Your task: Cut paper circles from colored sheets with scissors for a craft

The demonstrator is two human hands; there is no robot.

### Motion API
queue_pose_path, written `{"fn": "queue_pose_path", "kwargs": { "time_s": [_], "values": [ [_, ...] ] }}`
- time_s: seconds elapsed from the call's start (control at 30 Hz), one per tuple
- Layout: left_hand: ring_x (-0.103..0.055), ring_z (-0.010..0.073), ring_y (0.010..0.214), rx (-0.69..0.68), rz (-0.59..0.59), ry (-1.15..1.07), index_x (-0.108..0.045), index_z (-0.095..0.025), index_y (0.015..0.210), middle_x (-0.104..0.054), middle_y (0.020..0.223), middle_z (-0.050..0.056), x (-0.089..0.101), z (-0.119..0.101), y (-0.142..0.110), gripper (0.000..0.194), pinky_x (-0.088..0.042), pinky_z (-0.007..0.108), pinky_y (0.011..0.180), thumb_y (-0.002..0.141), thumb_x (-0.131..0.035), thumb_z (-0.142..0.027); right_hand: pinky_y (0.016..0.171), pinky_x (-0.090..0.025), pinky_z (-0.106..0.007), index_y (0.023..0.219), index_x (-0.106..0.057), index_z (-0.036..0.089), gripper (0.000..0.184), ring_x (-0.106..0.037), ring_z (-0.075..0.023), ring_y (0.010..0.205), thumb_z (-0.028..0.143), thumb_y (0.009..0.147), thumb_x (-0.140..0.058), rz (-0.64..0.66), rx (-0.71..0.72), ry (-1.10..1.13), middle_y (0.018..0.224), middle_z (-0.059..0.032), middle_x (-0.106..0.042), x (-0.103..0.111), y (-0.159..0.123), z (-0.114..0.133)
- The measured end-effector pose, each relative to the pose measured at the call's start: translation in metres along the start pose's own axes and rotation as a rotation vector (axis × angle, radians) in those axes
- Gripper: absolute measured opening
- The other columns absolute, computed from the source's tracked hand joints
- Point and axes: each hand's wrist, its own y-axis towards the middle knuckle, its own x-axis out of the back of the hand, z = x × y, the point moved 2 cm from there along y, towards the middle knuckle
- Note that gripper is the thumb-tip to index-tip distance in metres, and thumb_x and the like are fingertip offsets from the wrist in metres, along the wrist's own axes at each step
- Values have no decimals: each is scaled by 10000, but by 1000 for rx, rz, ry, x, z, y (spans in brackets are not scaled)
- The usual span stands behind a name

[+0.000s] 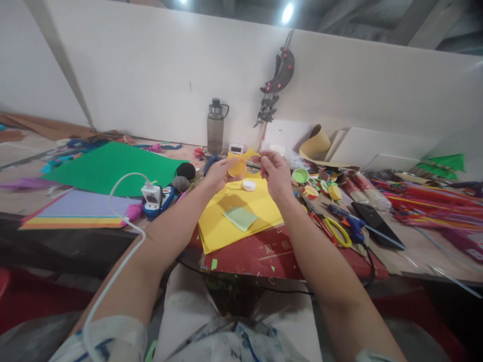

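Note:
My left hand (222,173) is closed on a yellow cutout (241,156) with pointed edges and a round orange-yellow part, raised above the table. Against the right end of this piece, my right hand (277,171) is pinched; a small red bit shows under its fingers, but what they grip is unclear. Below both hands lie yellow sheets (215,229), with a green square (240,218) and a small white oval object (249,185) on top. A red board (245,264) sits under the sheets.
To the right are scissors (339,232), a blue glue gun (352,223), a black phone (379,226) and small round paper cups (301,175). A white cable (132,221) crosses by my left forearm. A bottle (215,128) stands at the back; a green sheet (113,168) lies left.

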Motion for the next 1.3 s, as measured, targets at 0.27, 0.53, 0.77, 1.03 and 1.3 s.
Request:
{"fn": "queue_pose_path", "kwargs": {
  "time_s": [0.27,0.53,0.77,1.03,1.3],
  "values": [
    [-743,163,824,-40,69,25,-747,-143,954,-776,912,62,-8,9,-5,250,-673,362,832,889,-859,-358,671,-622,-298,1176,-618,264,350,-719,-155,829,575,1023,-570,-84,95,-24,1042,-51,-765,19,-13,6],
    [-775,213,919,-60,65,23,-748,-153,982,-791,994,80,-18,8,-15,344,-681,400,853,818,-919,-403,572,-565,-261,1095,-685,276,511,-685,-128,723,706,1058,-412,-155,230,-202,963,-41,-695,17,-26,26],
    [-786,244,945,-102,74,46,-770,-150,995,-801,984,98,-21,7,-18,376,-687,413,857,810,-919,-441,777,-628,-371,1028,-664,264,264,-742,-189,810,523,1007,-619,-104,343,-304,978,-49,-763,10,-33,20],
    [-789,250,950,-143,136,80,-798,-155,1017,-809,1046,113,-22,9,-19,379,-697,372,789,813,-904,-457,867,-624,-417,1002,-617,273,194,-764,-218,852,453,1032,-549,-64,421,-481,943,-57,-772,6,-38,23],
    [-786,219,848,-163,133,76,-774,-128,1004,-799,990,100,-25,11,-20,441,-703,347,694,771,-935,-466,773,-605,-349,1020,-630,243,189,-751,-192,833,409,1064,-550,-58,586,-447,939,-51,-748,6,-35,15]
  ]
}}
